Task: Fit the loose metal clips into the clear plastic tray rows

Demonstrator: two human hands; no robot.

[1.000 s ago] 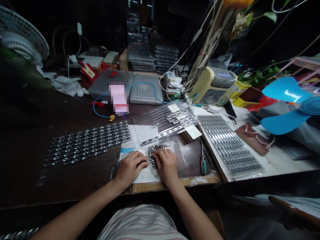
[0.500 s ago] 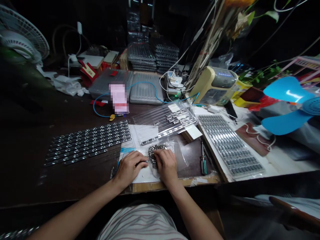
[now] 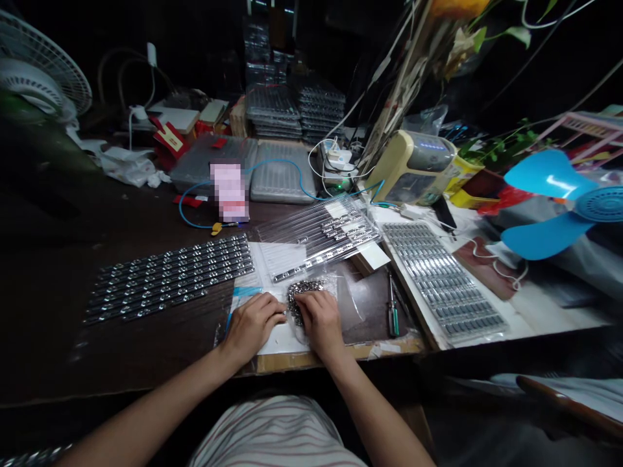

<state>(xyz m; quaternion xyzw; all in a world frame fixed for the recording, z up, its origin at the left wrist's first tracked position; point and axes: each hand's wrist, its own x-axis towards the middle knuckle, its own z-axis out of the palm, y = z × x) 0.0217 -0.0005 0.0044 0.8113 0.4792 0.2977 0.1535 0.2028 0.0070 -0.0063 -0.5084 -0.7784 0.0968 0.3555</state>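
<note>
My left hand [image 3: 256, 324] rests on white paper [image 3: 278, 340] near the table's front edge. Its thumb and forefinger are pinched together around something small that I cannot make out. Just to the right lies a heap of small shiny metal parts [image 3: 302, 285] on clear plastic. My right hand [image 3: 322, 322] reaches over this heap from the right, fingertips bent down among the parts and drawn together; whatever they hold is hidden. Behind both hands lies a ribbed clear plastic tray [image 3: 292, 250], with black and silver pieces [image 3: 335, 250] in some of its grooves.
Rows of dark strips with shiny pieces [image 3: 170, 275] lie to the left. On the right are a screwdriver [image 3: 392, 314], a filled clear tray [image 3: 445, 282] and a blue-bladed fan [image 3: 549, 207]. Behind stand stacked trays [image 3: 272, 110], a cream-coloured machine [image 3: 411, 165] and a blue cable [image 3: 302, 175].
The whole view has shifted slightly. My right fingertips have moved a little to the left over the metal parts. My left hand keeps its pinch in nearly the same place.
</note>
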